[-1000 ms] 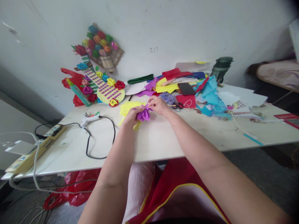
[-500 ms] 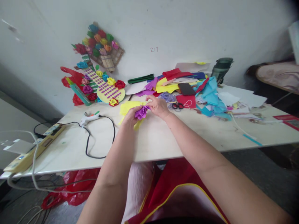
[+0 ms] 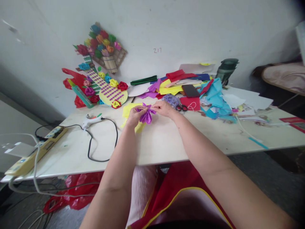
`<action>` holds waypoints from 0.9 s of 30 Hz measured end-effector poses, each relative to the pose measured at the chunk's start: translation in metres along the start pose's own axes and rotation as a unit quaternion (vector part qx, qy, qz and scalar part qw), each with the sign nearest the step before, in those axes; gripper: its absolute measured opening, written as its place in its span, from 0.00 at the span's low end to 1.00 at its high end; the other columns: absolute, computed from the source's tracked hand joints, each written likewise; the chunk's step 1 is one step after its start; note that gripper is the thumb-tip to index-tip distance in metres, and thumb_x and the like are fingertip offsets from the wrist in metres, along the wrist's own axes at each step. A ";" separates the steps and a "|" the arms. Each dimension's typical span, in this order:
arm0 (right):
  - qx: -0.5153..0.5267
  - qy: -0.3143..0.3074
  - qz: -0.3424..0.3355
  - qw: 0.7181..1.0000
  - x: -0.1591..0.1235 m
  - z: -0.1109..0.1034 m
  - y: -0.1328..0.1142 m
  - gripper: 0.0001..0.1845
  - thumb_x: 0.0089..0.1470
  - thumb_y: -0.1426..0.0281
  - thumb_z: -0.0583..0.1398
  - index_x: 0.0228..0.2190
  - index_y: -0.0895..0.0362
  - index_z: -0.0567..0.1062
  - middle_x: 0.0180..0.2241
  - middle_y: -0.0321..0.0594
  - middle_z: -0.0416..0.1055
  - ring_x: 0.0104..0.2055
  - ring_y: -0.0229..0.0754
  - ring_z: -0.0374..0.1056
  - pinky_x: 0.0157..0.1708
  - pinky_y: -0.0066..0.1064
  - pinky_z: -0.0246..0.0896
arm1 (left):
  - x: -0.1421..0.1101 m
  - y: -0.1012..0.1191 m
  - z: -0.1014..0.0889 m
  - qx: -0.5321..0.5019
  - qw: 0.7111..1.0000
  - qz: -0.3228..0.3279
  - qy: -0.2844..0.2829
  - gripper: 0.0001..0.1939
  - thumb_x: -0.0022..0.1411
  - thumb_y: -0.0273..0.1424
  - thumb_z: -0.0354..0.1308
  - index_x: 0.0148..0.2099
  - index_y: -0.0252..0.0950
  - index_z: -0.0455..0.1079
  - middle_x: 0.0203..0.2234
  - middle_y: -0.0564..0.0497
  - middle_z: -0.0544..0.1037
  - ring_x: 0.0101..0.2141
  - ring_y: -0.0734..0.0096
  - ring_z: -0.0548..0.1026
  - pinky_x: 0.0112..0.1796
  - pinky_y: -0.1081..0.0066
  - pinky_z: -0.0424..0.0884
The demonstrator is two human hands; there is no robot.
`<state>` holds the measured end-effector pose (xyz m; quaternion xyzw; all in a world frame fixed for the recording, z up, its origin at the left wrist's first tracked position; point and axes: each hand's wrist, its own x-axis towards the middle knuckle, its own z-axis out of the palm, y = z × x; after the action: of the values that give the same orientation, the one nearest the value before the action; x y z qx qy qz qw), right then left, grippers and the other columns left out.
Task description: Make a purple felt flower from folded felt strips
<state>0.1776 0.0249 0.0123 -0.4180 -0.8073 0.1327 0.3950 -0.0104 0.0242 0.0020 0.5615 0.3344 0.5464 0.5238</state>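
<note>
A purple crepe-paper flower (image 3: pixel 146 118) with ruffled petals is held between my two hands above the table. My left hand (image 3: pixel 135 115) pinches its left side, thumb and fingers closed on the paper. From the right, the fingertips of my right hand (image 3: pixel 162 108) close on a petal edge. A thin pale line, perhaps a stick, shows by the left fingers; I cannot make it out clearly. Yellow crepe paper (image 3: pixel 128 109) lies on the table under and behind my left hand.
A white glue gun (image 3: pixel 91 121) with a looping black cord lies left, near a power strip (image 3: pixel 39 151). Scissors (image 3: pixel 181 108), a phone (image 3: pixel 190 91) and coloured paper lie right. A flower-decorated paper guitar (image 3: pixel 111 97) leans at the back; a dark bottle (image 3: pixel 226 70) stands right.
The flower was turned and bunched half a second ago; its petals now spread open and downward again. My right index finger, raised before, has come down onto the petal.
</note>
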 end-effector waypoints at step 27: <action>0.242 -0.165 0.199 0.935 -0.008 -0.017 -0.020 0.18 0.50 0.61 0.60 0.18 0.60 0.66 0.14 0.30 0.61 0.15 0.26 0.47 0.17 0.24 0.37 | -0.007 0.011 0.008 0.132 0.990 0.015 -0.051 0.16 0.41 0.38 0.71 0.30 0.33 0.76 0.26 0.48 0.77 0.27 0.72 0.72 0.33 0.70 0.66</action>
<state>0.1822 0.0046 0.0301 -0.4338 -0.7049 0.4671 0.3112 -0.0061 0.0130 0.0118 0.6579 0.3680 0.4758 0.4532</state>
